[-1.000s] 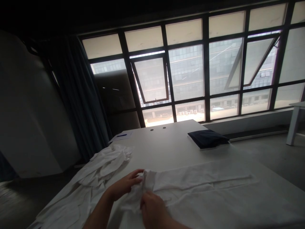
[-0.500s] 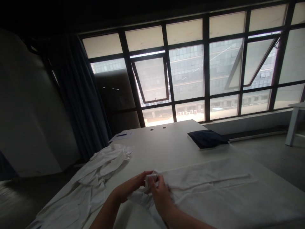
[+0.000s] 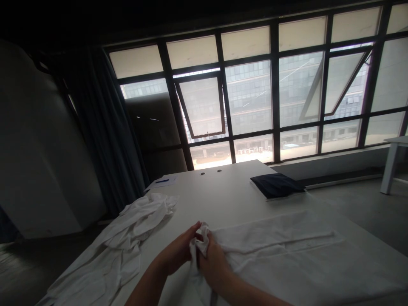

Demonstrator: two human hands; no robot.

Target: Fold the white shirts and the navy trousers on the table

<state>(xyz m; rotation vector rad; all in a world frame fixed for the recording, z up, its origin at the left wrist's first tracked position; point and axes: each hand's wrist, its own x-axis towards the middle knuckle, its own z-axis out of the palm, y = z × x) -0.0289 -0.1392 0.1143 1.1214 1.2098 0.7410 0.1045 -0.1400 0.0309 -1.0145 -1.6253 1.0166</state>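
Observation:
A white cloth garment (image 3: pixel 287 263) lies spread flat across the near right of the white table (image 3: pixel 207 197), with a long seam or fold running along it. At its left end, my left hand (image 3: pixel 180 251) and my right hand (image 3: pixel 216 260) meet. Both are closed on a bunched, raised part of the cloth, which loops up between the fingers. Some fingertips are hidden by the fabric, and a loose length of it hangs below my hands. I cannot tell which part of the garment is gathered there.
A crumpled white cloth heap (image 3: pixel 127 246) covers the table's left side. A dark blue folded cloth (image 3: pixel 276 185) lies on something white at the back right. Behind the heap are a paper (image 3: pixel 168 182) and a blue pen (image 3: pixel 162 181). Windows and a blue curtain (image 3: pixel 105 127) stand beyond.
The bunched cloth between my hands has been lifted slightly and forms a more open loop. My left fingers have risen, and my right fingers have turned behind the cloth.

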